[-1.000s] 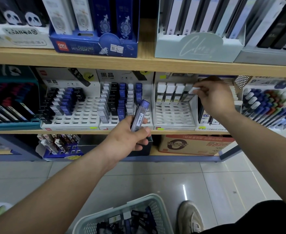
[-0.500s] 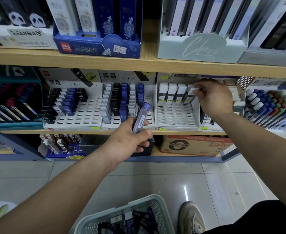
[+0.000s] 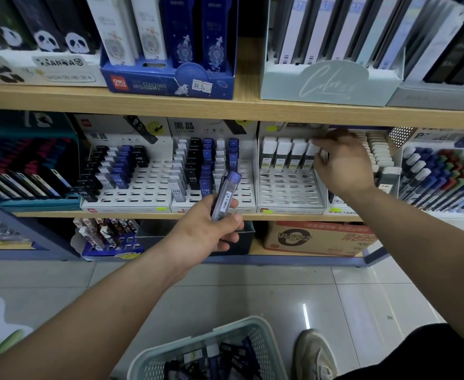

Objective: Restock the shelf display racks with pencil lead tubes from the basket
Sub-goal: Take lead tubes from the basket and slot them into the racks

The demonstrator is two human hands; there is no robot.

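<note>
My left hand grips a blue-capped pencil lead tube, tilted upright in front of the middle display rack. My right hand reaches into the back row of the right rack, its fingers pinching a white-capped lead tube beside three others standing there. The left rack holds several black, white and blue tubes. The pale green basket sits at the bottom of the view with several dark tubes inside.
The wooden shelf edge above carries boxed pencil sets. Pens fill trays at the far left and far right. A cardboard box lies on the lower shelf. My shoe stands on the tiled floor by the basket.
My right hand has stayed at the back row of the right rack, settling the white-capped tube. My left hand keeps the blue tube held in about the same place.
</note>
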